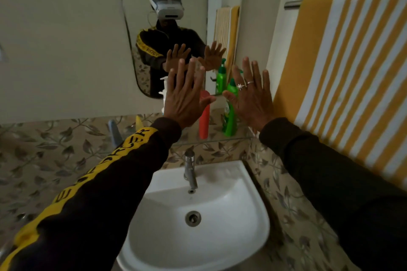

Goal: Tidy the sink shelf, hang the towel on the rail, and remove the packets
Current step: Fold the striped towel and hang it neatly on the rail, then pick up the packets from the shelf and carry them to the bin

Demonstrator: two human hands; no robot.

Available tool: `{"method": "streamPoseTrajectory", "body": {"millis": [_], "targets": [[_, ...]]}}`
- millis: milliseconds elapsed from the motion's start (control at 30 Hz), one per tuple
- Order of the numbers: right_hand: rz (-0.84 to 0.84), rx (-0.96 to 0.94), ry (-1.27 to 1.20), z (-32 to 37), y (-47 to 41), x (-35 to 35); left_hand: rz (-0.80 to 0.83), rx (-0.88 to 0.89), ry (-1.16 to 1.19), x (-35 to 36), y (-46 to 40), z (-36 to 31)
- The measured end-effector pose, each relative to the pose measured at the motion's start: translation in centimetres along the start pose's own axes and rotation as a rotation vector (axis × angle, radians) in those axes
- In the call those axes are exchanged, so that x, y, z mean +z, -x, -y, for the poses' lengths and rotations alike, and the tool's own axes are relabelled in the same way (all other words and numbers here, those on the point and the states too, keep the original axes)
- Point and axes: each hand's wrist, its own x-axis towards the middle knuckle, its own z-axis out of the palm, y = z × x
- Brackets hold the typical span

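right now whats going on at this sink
A person stands at the white ceramic basin, both arms stretched forward. The left hand and right hand are raised with fingers spread, holding nothing. Behind them, on the glass shelf under the mirror, stand a red plastic bottle and a green plastic bottle. The yellow-and-white striped towel already hangs on the metal rail on the right wall. No packets are visible.
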Motion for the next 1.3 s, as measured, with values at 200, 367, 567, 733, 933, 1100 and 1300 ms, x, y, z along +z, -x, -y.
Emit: {"method": "streamPoseTrajectory", "body": {"millis": [200,367,567,733,933,1100,1300], "targets": [[0.128,0.19,-0.108,-3.2,1.2,0.6,0.048,0.111,0.084,2.4,0.2,-4.4],[0.2,0.243,-0.194,-4.7,1.5,1.8,0.087,0.208,0.095,4.8,0.8,-7.5],[0.294,0.341,-0.387,-5.5,2.0,3.2,0.215,0.234,0.193,6.7,1.0,-10.3],[0.264,0.484,-0.493,-6.6,1.7,3.6,0.265,0.261,0.336,8.0,0.9,-12.3],[0.352,0.522,-0.416,-8.7,1.4,4.3,0.315,0.205,0.452,9.9,0.5,-14.0],[0.418,0.495,-0.361,-9.1,1.6,5.5,0.316,0.223,0.468,11.1,0.5,-15.2],[0.558,0.544,-0.391,-9.2,1.5,6.1,0.423,0.111,0.624,12.3,1.4,-16.9]]}}
